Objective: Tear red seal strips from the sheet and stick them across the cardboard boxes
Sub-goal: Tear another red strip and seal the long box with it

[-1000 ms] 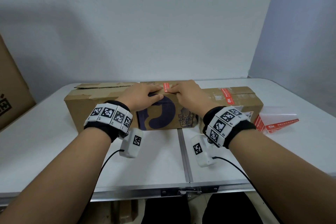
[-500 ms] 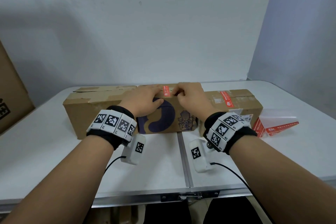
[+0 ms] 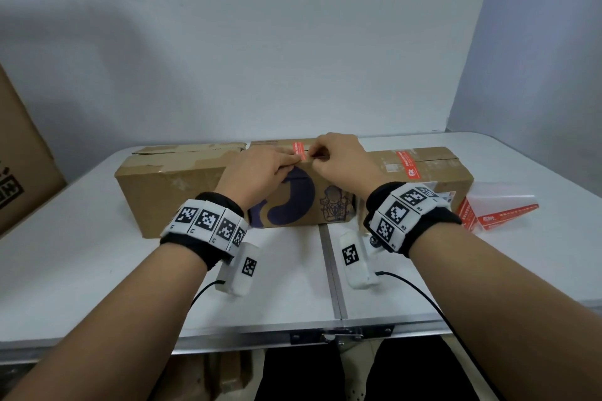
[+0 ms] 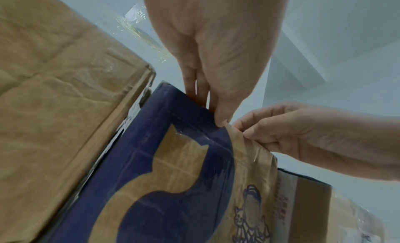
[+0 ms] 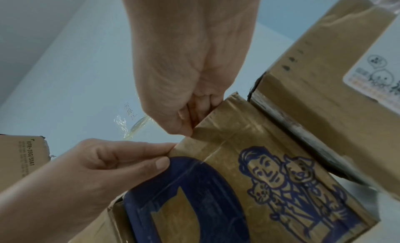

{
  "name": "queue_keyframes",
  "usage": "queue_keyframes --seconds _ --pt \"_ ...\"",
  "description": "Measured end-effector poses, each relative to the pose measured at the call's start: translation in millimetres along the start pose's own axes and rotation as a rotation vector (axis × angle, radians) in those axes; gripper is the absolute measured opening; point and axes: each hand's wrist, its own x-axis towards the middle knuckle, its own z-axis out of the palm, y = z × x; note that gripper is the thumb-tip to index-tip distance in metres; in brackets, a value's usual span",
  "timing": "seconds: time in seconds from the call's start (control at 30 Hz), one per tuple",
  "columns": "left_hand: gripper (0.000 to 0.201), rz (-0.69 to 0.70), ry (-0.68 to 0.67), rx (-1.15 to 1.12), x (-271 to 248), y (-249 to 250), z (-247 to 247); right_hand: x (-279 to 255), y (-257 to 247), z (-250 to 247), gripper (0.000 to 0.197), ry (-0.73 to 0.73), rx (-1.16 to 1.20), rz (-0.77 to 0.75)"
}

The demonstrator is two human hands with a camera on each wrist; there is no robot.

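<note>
A white folding table [image 3: 97,270] against a pale wall carries three cardboard boxes in a row; the middle box [image 3: 303,198] is the landmark; across its top front edge lies the red seal strip [image 3: 299,150]. The left hand [image 3: 257,172] presses it with straight fingers from the box's left; the right hand [image 3: 338,156], fingers curled, pinches the strip's near end. The right-hand box [image 3: 423,169] already wears a strip; the sheet [image 3: 488,215] lies beyond that. Best, I judge, to fold the end over the edge, rubbing outward so no bubble forms.
</note>
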Motion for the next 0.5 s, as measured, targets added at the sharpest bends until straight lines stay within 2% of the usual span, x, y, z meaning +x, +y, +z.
queue_keyframes --seconds 0.37,0.5 --pt "0.029 0.039 0.061 0.027 -1.2 -5.4 -0.9 -3.5 0.5 -0.1 0.025 0.013 0.035 -0.015" --pt "0.026 0.041 0.131 0.018 -3.3 -8.9 5.4 -2.2 2.9 0.5 0.023 0.014 0.044 -0.016"
